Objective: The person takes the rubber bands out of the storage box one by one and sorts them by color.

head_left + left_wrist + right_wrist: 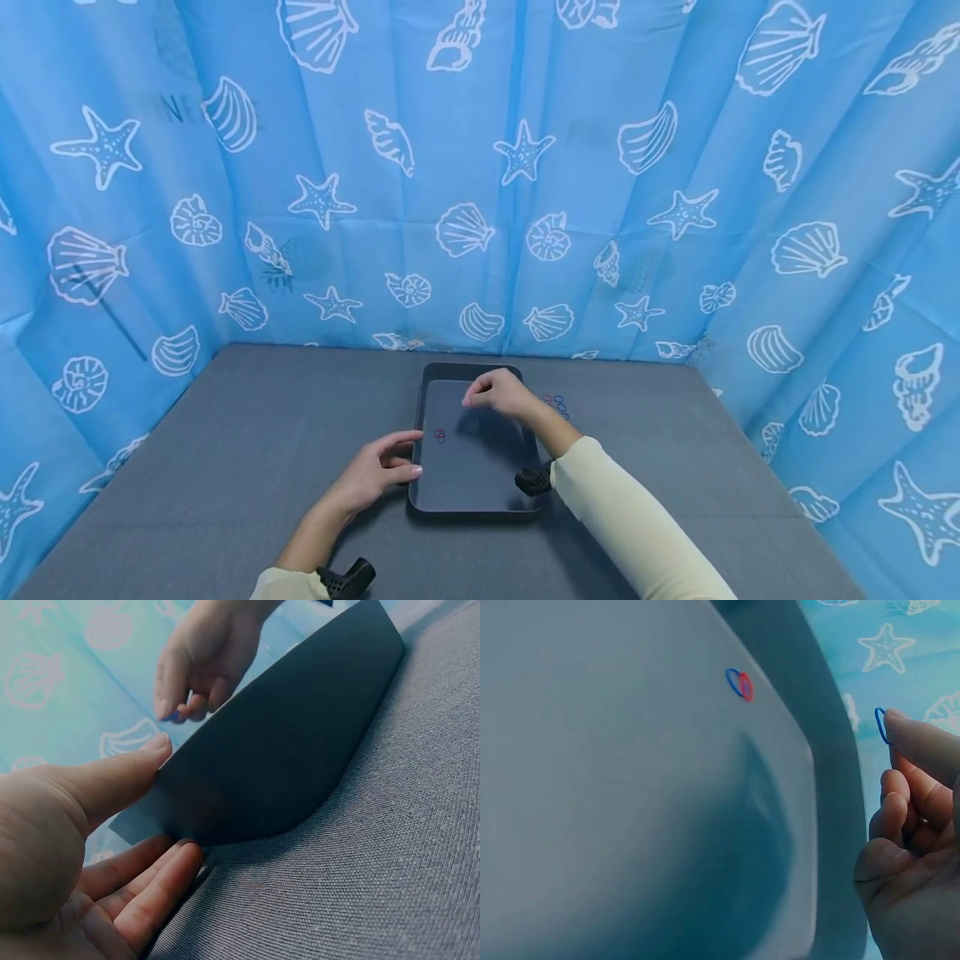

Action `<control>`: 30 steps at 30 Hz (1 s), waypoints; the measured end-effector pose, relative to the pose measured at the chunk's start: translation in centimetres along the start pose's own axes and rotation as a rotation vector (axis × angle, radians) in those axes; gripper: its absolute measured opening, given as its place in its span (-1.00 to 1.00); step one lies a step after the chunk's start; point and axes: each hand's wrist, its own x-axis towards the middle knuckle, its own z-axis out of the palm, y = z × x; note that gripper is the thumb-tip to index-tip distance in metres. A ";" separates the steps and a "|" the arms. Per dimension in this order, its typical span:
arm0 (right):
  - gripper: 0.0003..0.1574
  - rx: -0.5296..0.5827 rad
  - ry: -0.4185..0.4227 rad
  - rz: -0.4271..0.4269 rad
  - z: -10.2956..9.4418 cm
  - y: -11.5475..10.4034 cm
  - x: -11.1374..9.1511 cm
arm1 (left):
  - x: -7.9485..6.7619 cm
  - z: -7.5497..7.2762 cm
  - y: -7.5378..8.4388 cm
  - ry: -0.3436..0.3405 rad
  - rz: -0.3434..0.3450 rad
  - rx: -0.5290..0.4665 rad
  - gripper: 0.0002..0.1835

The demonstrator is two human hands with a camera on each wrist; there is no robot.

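A dark rectangular tray (480, 492) lies on the table. At its left side, my left hand (372, 471) holds the edge, the thumb (124, 780) on the rim and other fingers low against the outer wall. My right hand (502, 393) is raised above the tray's far part. Between its thumb and index finger it pinches a thin blue ring (880, 726). Inside the tray, near the left wall, a red ring (746, 687) and a blue ring (733, 681) overlap. In the left wrist view only a bit of blue shows at the right fingertips.
Several small red and blue rings (558, 405) lie on the grey table (660, 450) just right of the tray, partly behind the right wrist. A blue curtain (480, 183) with white shells and starfish surrounds the table's back and sides.
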 end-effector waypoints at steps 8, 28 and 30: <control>-0.90 0.016 0.068 0.078 -2.3 0.3 -0.7 | -0.1 0.0 0.0 -0.001 0.000 0.008 -0.42; -0.87 0.003 0.202 0.206 -5.5 4.9 -3.7 | -1.7 0.2 2.5 -0.028 0.024 0.000 -0.37; -0.88 -0.007 0.212 0.195 -5.6 5.4 -4.1 | -1.9 0.2 2.8 -0.026 0.025 0.006 -0.35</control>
